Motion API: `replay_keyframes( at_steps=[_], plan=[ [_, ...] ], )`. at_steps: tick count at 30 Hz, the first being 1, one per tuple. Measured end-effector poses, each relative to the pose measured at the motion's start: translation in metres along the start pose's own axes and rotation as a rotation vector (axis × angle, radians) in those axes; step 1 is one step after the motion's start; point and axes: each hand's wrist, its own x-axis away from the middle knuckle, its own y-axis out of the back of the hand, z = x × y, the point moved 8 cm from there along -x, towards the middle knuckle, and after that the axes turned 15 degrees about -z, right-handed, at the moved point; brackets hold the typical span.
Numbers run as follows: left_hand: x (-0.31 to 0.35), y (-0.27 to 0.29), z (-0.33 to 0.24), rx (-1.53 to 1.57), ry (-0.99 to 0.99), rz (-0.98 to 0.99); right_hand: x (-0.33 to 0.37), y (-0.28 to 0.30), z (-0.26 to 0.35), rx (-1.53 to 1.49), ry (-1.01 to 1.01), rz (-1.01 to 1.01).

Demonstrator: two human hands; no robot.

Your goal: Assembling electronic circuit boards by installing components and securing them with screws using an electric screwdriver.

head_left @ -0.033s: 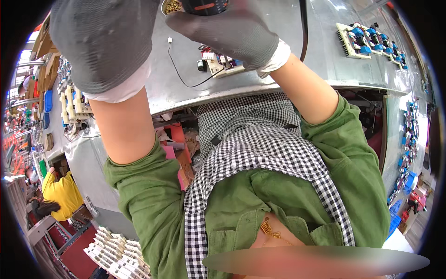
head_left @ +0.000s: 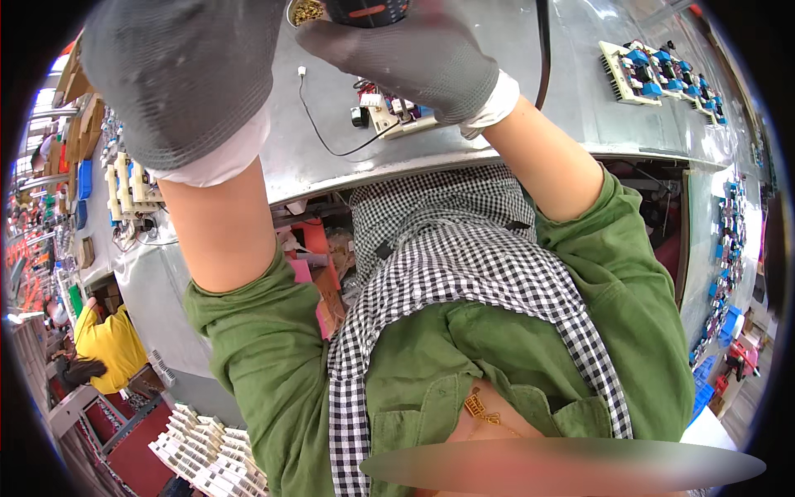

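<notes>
My left hand (head_left: 186,83), in a grey knit glove with a white cuff, is raised large at the upper left. Its fingers run past the top edge, so what they do is hidden. My right hand (head_left: 414,58), gloved the same way, is wrapped round a black rounded tool (head_left: 368,12) with orange marks; its top is cut off and its exact kind does not show. The thumb lies along the tool's lower side. Beside the thumb is a small round dish of brass-coloured screws (head_left: 306,11). Just below the right hand sits a cream circuit assembly (head_left: 389,114) with a black cable.
The metal bench (head_left: 331,170) holds more blue-and-black circuit assemblies (head_left: 654,70) at right and cream parts (head_left: 128,186) at left. A dark cable (head_left: 542,54) hangs beside the right hand. White parts (head_left: 215,451) are stacked lower left, near a person in yellow (head_left: 112,348).
My left hand has shifted very slightly. The right hand and the bench items look the same.
</notes>
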Motion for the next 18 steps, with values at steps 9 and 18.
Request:
replay_keyframes(
  at_steps=[9, 18],
  plan=[
    [0.081, 0.027, -0.004, -0.854, 0.222, -0.346, 0.017, 0.009, -0.002, 0.045, 0.082, -0.092],
    [0.198, 0.011, 0.046, -0.988, 0.137, 0.152, 0.008, 0.011, 0.002, -0.057, -0.071, -0.092]
  ],
)
